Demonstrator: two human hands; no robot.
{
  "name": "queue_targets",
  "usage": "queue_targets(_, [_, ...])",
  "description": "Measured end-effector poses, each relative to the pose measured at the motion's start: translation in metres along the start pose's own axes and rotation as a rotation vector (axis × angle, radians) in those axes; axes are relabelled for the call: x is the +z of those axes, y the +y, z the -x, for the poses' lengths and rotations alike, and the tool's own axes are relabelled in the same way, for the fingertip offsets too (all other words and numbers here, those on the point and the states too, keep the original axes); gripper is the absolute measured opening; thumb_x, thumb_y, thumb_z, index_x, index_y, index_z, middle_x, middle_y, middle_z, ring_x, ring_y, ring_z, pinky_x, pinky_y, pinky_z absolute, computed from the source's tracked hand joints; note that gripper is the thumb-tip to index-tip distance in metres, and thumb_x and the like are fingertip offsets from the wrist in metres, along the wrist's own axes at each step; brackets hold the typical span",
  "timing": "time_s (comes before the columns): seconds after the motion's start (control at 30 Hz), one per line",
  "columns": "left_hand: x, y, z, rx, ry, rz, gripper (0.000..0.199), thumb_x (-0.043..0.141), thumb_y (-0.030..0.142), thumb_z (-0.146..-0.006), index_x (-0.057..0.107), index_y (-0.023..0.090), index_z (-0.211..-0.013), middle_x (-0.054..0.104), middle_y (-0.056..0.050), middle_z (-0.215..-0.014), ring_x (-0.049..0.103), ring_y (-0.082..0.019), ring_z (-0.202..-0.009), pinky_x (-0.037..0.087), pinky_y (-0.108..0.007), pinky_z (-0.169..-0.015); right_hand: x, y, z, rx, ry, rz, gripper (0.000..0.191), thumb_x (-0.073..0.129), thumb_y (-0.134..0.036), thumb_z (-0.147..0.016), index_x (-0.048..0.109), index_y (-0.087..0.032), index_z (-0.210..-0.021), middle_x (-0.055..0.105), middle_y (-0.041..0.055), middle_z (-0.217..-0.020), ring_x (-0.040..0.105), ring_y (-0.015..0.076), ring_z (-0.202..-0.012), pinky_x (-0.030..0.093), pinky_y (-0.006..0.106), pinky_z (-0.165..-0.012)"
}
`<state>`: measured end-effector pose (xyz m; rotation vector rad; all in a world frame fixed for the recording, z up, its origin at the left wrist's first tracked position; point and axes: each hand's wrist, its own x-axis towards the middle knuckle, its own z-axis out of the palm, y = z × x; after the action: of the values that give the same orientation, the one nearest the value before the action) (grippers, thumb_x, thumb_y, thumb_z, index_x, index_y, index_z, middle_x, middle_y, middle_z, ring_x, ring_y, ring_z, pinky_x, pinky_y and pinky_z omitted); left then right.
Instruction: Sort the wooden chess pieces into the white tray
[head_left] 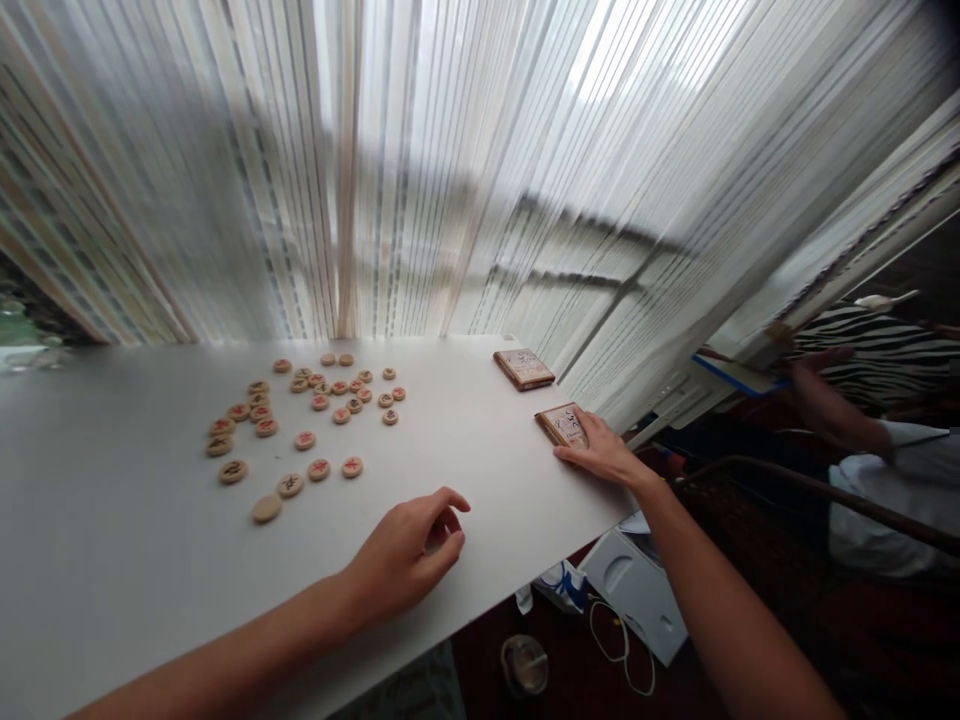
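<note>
My right hand (600, 452) grips a flat brown box (559, 425) with printed characters, thumb at its near edge and fingers over its right side. A second, similar box (523, 367) lies just behind it on the white table. Over the table's front part, my left hand (411, 550) is held with loosely curled fingers, a gap between thumb and forefinger and nothing visible in it. To its upper left lie several round wooden Chinese chess pieces (319, 469), scattered, with red or black characters; a few, like the nearest piece (267, 508), show a blank face.
A striped sheer curtain (420, 180) hangs along the table's back edge. Below the front edge are a white case (637, 590), a cable (626, 650) and a clear cup (525, 664). At the right, another person's arm (847, 405) reaches toward a blue-edged object (739, 374).
</note>
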<state>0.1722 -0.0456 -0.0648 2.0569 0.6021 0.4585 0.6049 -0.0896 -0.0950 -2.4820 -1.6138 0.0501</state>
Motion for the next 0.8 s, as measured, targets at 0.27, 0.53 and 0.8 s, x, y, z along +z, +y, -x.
queue_targets(0.27, [0.001,-0.002,0.002,0.003,-0.001,-0.013,0.026,0.055,0.028,-0.096,0.064,0.021,-0.120,0.076,-0.004,-0.096,0.066,-0.020,-0.082,0.048,-0.032,-0.078,-0.001,-0.015,-0.002,-0.019,0.025,0.018,0.093,0.057,-0.079,-0.093,0.034,-0.032,-0.170,0.031,0.0192,-0.174,0.038,0.0454,-0.156,0.033,0.060,-0.124])
queue_targets(0.53, [0.001,-0.003,0.003,0.010,0.000,0.009,0.025,0.054,0.026,-0.096,0.064,0.021,-0.119,0.075,-0.004,-0.095,0.066,-0.020,-0.082,0.048,-0.033,-0.078,0.005,-0.013,-0.007,-0.036,0.049,0.018,0.082,0.055,-0.069,-0.099,0.040,-0.028,-0.168,0.037,0.0186,-0.170,0.045,0.0407,-0.152,0.039,0.053,-0.123])
queue_targets(0.8, [0.001,-0.002,0.004,0.017,0.001,0.025,0.025,0.054,0.026,-0.095,0.066,0.019,-0.116,0.075,-0.005,-0.095,0.067,-0.021,-0.083,0.049,-0.033,-0.078,0.009,-0.007,-0.016,-0.049,0.082,0.032,0.079,0.056,-0.067,-0.099,0.045,-0.026,-0.166,0.042,0.0188,-0.166,0.048,0.0401,-0.149,0.038,0.053,-0.123])
